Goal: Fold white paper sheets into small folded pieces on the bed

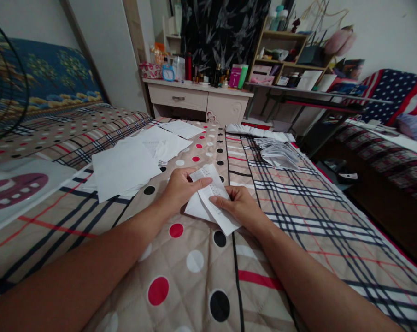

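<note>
A folded paper (215, 198), white with small print on its upper face, is held in front of me above the bedspread. My left hand (180, 189) grips its upper left side, thumb lying on top. On the right edge, my right hand (241, 203) pinches it with the thumb over the print. A second white flap shows beneath the printed strip; I cannot tell whether it is the same sheet. The fingers under the paper are hidden. To the left lies a loose pile of white sheets (125, 161), nearest to my left hand.
Bundled folded papers (277, 152) and a long row of folded strips (260, 133) lie at the bed's far right. A white board with a pink print (18, 184) rests at left, below a fan (4, 78). Beyond the bed stands a dresser (180, 97).
</note>
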Tool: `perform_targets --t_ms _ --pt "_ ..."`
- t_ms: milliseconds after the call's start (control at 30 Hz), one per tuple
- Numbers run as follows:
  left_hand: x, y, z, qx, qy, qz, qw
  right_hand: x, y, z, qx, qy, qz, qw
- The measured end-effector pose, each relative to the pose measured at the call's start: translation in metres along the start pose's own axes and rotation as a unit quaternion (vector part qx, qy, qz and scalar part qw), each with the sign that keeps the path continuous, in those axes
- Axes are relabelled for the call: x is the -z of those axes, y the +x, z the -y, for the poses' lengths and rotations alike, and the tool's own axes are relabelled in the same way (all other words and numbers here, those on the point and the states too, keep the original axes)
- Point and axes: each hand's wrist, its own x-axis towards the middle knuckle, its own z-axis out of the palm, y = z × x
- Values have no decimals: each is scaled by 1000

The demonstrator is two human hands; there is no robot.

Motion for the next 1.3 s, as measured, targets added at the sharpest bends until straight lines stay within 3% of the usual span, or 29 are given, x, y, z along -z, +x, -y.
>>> perform_targets --t_ms 500,900,1067,1300 --pt "4 4 -2 -45 -91 -118 988 2 3 -8 15 39 3 999" --pt "12 12 1 -25 -120 -139 983 7 6 -12 38 -6 -13 999" --pt "18 15 3 -31 -97 -150 983 4 5 -9 57 -44 -52 996" --pt "25 21 13 -24 -92 -161 982 2 2 -1 51 -17 -58 997"
